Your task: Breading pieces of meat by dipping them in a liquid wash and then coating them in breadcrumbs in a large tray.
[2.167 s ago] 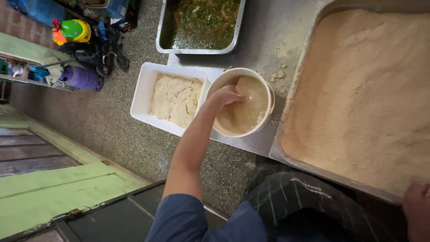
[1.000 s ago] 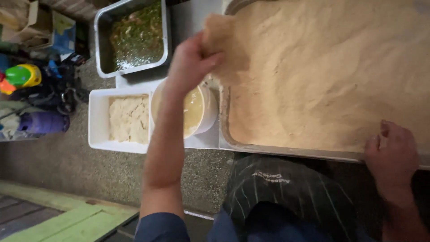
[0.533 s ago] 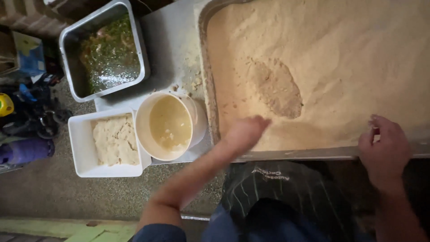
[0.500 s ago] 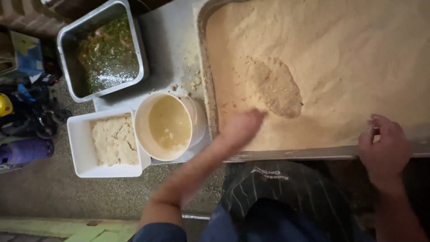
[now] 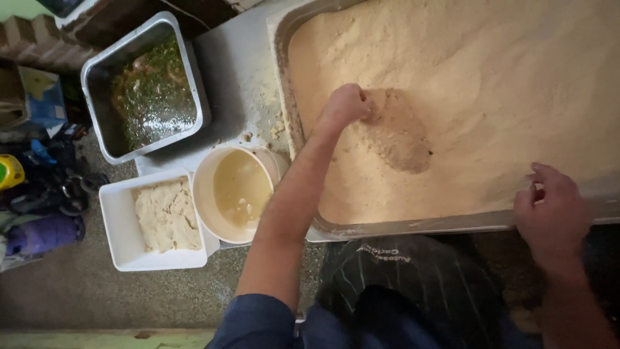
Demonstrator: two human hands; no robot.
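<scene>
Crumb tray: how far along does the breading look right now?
Done: one dipped piece already lies in the crumb tray, partly coated. In hand: the left hand presses at that piece's edge, while the right hand rests on the tray's near rim. Left: the white tub holds more pale pieces beside the batter bowl.

Soft, even daylight fills the scene — brightest on the pale crumbs in the big tray [image 5: 491,97], with only faint shadows. A dull sheen sits on the liquid in the white bucket [image 5: 239,190]. The near edge falls dim, and the left hand [image 5: 345,106] is slightly soft — the edges bend a little.
</scene>
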